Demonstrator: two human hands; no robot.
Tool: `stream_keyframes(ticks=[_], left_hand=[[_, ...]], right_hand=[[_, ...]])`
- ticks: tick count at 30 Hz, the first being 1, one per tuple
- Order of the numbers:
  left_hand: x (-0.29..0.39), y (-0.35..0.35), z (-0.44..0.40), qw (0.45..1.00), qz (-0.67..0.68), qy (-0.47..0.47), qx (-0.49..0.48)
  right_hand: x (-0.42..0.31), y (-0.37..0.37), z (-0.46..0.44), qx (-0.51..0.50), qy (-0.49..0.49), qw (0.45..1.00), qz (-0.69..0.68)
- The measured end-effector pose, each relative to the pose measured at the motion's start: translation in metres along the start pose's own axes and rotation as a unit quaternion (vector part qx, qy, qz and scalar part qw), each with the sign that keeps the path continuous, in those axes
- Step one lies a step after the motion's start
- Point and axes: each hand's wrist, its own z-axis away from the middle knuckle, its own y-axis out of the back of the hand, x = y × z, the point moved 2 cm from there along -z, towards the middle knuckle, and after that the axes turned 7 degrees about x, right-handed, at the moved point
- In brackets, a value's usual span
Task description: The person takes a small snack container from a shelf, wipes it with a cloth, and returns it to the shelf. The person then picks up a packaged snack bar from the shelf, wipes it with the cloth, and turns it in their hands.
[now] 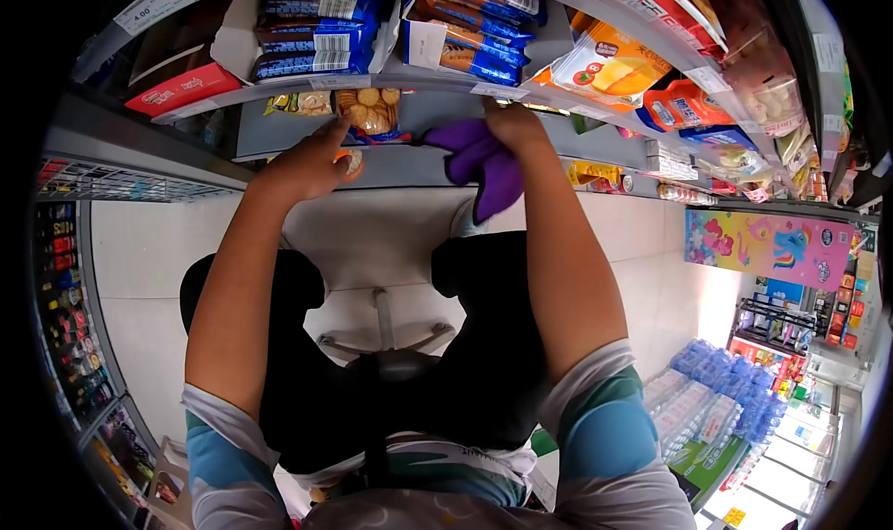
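Observation:
My left hand (302, 165) reaches to the lower shelf, forefinger stretched out to the edge of a clear pack of round biscuits (372, 112). Its thumb is apart from the forefinger, beside a small orange-rimmed item (351, 164) at the shelf front; whether they touch I cannot tell. My right hand (517, 128) grips a purple cloth (488, 165) with dark edging, which hangs over the front of the grey shelf (409, 169). The fingertips of my right hand are partly hidden under the shelf above.
Above, boxes of blue-wrapped bars (316, 37) and an orange snack bag (609, 65) fill the upper shelf, whose lip overhangs my hands. A wire rack (130, 178) stands at left. Below me is a wheeled stool (381, 321); bottled-water packs (716, 395) are stacked at lower right.

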Motion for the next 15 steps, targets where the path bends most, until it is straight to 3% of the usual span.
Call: stream_keyframes(ticks=[1, 8, 11, 13, 15], left_hand=[[-0.002, -0.001, -0.002, 1.000, -0.011, -0.002, 0.006], [0.000, 0.005, -0.010, 1.000, 0.010, -0.006, 0.022], [0.000, 0.006, -0.015, 0.998, 0.016, -0.030, 0.046], [-0.002, 0.005, -0.018, 0.997, -0.045, -0.034, 0.047], [0.004, 0.009, -0.018, 0.999, -0.040, -0.018, 0.029]], right_hand=[[0.018, -0.005, -0.015, 0.072, 0.064, 0.994, -0.054], [0.051, -0.025, -0.055, 0.031, 0.012, 0.976, -0.213], [0.010, -0.002, -0.025, -0.019, 0.051, 0.997, -0.062], [-0.001, 0.003, -0.017, 0.000, 0.116, 0.990, 0.075], [-0.014, 0.013, -0.007, -0.024, 0.073, 0.995, 0.056]])
